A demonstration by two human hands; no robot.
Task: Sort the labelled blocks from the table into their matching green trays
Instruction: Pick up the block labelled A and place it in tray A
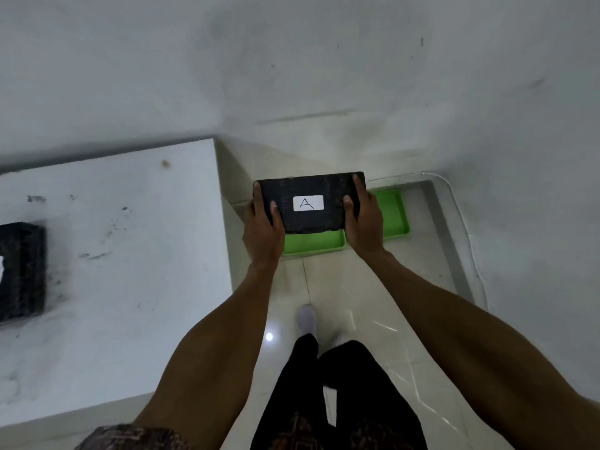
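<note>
The light is dim, cool and even. A small bright glare spot (pixel 269 336) sits on the glossy floor (pixel 357 287) below the left hand (pixel 263 232), with faint streaks below the right hand (pixel 363 222). Wide-angle distortion bends the edges; the counter (pixel 113 254) beside the left hand looks soft and smeared.

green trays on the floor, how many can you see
2. One green plastic tray lies on the floor under the held black block labelled A, mostly hidden; a second green tray sits right of it. More may be hidden.
</note>
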